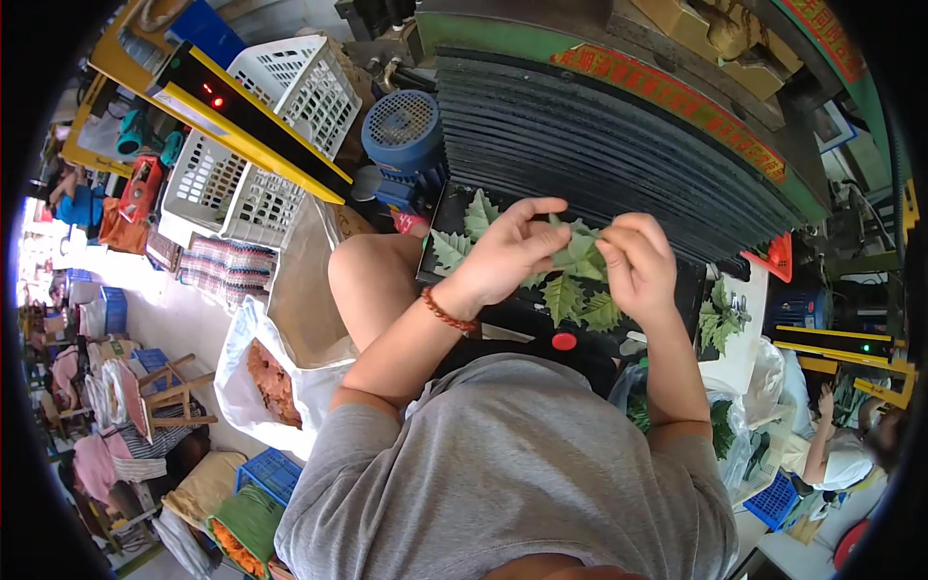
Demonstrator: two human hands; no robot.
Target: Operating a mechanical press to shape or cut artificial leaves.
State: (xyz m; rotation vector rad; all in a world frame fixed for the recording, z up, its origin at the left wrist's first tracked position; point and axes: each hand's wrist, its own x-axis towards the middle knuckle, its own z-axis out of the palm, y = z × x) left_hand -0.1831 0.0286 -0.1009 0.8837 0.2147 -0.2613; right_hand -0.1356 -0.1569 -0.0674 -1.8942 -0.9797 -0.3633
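Forearms (675,365) forward, fingers (633,242) bent

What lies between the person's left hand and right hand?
In the head view, green leaves fill the gap between the left hand and the right hand, reaching the fingertips on both sides.

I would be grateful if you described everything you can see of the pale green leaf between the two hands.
The pale green leaf looks thin and matte; its exact material I cannot tell. The right hand pinches its right side and the left hand is at its left, that grip unclear. Fingers hide part of the outline. It is in front of the dark ribbed bellows, with jagged-edged green leaves just below it in the view; whether they touch is unclear.
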